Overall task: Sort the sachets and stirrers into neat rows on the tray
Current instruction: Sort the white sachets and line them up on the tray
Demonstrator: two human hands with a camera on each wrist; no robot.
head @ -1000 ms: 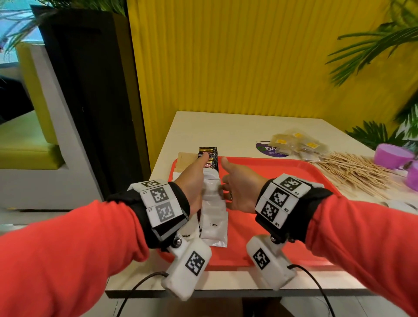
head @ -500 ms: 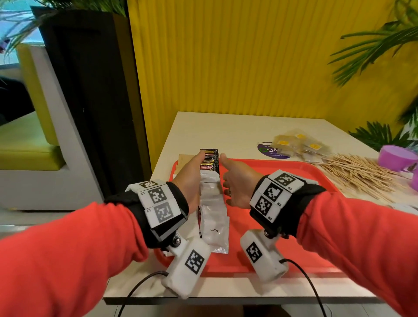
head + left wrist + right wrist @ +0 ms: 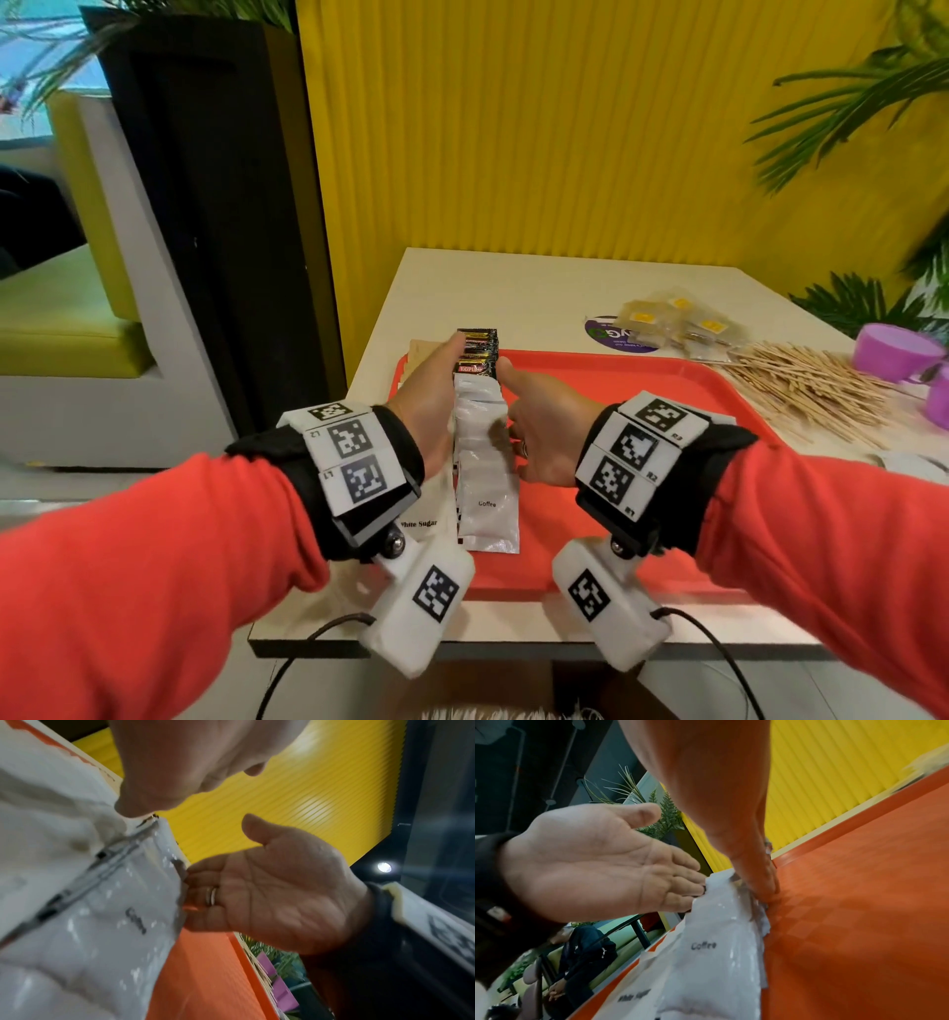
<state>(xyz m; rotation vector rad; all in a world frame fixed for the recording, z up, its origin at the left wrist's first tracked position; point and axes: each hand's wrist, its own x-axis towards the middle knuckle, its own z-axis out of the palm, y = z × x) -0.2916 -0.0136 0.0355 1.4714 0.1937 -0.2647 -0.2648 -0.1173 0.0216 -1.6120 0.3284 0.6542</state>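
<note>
A row of overlapping white coffee sachets point(image 3: 485, 493) runs front to back on the left part of the red tray point(image 3: 642, 411), with black sachets point(image 3: 477, 349) at its far end. My left hand point(image 3: 436, 395) lies flat against the row's left side, fingers straight. My right hand point(image 3: 539, 426) faces it on the right side, its fingers touching the sachet edges. In the left wrist view the right palm point(image 3: 270, 892) meets the coffee sachet point(image 3: 115, 912). The right wrist view shows the left palm point(image 3: 590, 866) beside the same sachets point(image 3: 718, 953). White sugar sachets point(image 3: 426, 519) lie partly under my left wrist.
A loose heap of wooden stirrers point(image 3: 811, 385) lies on the table right of the tray. Clear packets with yellow labels point(image 3: 672, 324) sit behind the tray's far edge. Purple cups point(image 3: 896, 349) stand at the far right. The yellow wall is close behind the table.
Both hands stay at the two sides of the sachet row, almost where they were. Only the view has shifted slightly.
</note>
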